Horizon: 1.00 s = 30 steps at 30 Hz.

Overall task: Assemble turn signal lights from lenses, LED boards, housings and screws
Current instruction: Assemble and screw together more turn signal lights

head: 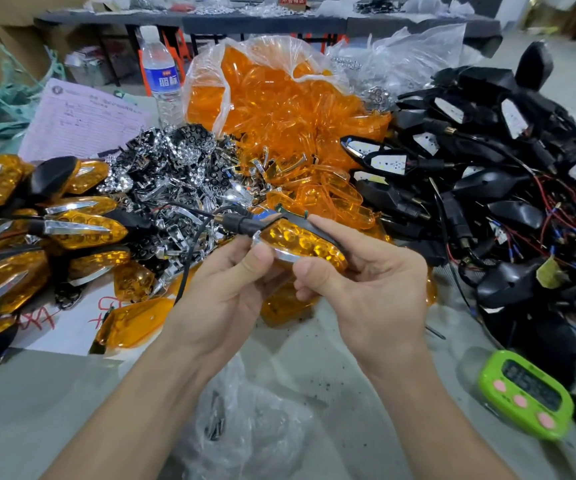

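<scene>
Item 1: turn signal light [303,242], amber lens up, chrome trim along near edge, black housing behind. It is held above the table [37,393] at frame ctr btwn both hands, tilted w/ stem end up-left. Black stem [241,225] + cable run off its left end. L hand [231,289]: fingers curled under the light's left end, thumb pressed by the chrome tip, gripping it. R hand [366,282]: index finger laid along the far black edge, thumb on the near chrome edge, pinching the light's right half; other fingers loosely curled below. Item 2: clear bag of amber lenses [279,98], open, far ctr; loose lenses [331,199] spill fwd just behind the hands. Item 3: chrome reflectors [175,168], heap, left of the lenses. Item 4: black housings [487,188] w/ white LED boards [388,164] and red/black wires, big pile, right side. Item 5: finished lights [72,226], stacked far left, amber + chrome showing. Misc: water bottle [162,81], upright, behind the reflectors; pink paper form [82,123] left of the bottle; green timer [525,393] w/ pink buttons, near right, display unreadable; crumpled clear bag [245,427] at near edge btwn the forearms; white sheet [65,327] w/ red marks, partly under the finished lights.
</scene>
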Each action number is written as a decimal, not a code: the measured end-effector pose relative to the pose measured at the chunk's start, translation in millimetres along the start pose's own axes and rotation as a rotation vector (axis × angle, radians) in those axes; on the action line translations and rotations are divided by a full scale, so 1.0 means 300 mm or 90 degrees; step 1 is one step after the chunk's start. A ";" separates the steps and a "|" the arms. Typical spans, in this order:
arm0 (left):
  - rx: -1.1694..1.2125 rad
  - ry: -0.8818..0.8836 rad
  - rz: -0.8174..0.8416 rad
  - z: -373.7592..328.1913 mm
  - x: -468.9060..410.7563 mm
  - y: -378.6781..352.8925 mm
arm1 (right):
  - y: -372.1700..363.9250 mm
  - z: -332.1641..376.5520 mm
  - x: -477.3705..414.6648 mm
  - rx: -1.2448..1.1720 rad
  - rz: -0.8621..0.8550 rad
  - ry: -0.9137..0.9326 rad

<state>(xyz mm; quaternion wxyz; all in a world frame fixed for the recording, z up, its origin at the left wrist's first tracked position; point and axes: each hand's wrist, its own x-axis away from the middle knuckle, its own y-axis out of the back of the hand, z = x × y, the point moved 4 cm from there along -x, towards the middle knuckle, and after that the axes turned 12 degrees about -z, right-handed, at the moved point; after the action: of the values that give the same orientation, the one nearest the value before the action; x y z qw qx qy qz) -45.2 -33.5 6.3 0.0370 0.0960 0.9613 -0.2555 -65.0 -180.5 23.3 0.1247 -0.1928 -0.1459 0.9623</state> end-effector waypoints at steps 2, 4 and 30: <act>-0.092 -0.004 -0.095 0.010 -0.007 0.013 | 0.018 -0.006 -0.013 0.070 -0.043 0.005; -0.326 -0.071 -0.244 0.015 -0.001 0.040 | 0.046 -0.014 -0.027 0.171 -0.080 0.020; -0.554 -0.345 -0.166 -0.055 0.036 0.028 | 0.033 -0.004 -0.061 -0.010 0.209 0.012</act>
<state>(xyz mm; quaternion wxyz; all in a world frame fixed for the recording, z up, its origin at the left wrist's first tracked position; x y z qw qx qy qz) -54.3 -16.3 15.3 0.2883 -0.1181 0.9385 0.1491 -50.0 -194.9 24.9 -0.0344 -0.2240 -0.1191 0.9667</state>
